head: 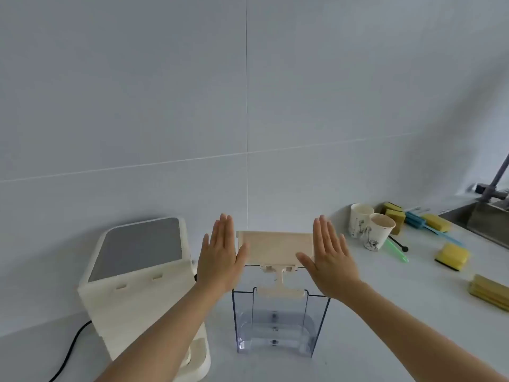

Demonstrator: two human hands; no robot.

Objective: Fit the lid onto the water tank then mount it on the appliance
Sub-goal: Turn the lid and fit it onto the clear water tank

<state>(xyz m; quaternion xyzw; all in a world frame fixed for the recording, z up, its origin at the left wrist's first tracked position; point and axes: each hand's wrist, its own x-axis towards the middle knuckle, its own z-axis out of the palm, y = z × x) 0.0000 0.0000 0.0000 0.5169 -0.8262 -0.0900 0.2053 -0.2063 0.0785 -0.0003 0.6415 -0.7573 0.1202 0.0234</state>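
Observation:
A clear bluish water tank (278, 326) stands upright on the white counter in front of me. A cream lid (275, 248) rests on its top, with a T-shaped tab hanging down the near side. My left hand (220, 257) is flat and open just left of the lid, fingers pointing up. My right hand (329, 257) is held flat and open at the lid's right edge. Neither hand grips anything. The cream appliance (137, 274) with a grey top panel stands to the left of the tank.
A black cable (73, 346) runs from the appliance at lower left. Two paper cups (369, 227) stand at the right, with yellow sponges (451, 256), blue brushes and a green stick beyond. A sink (484, 219) and tap sit at the far right. A tiled wall is behind.

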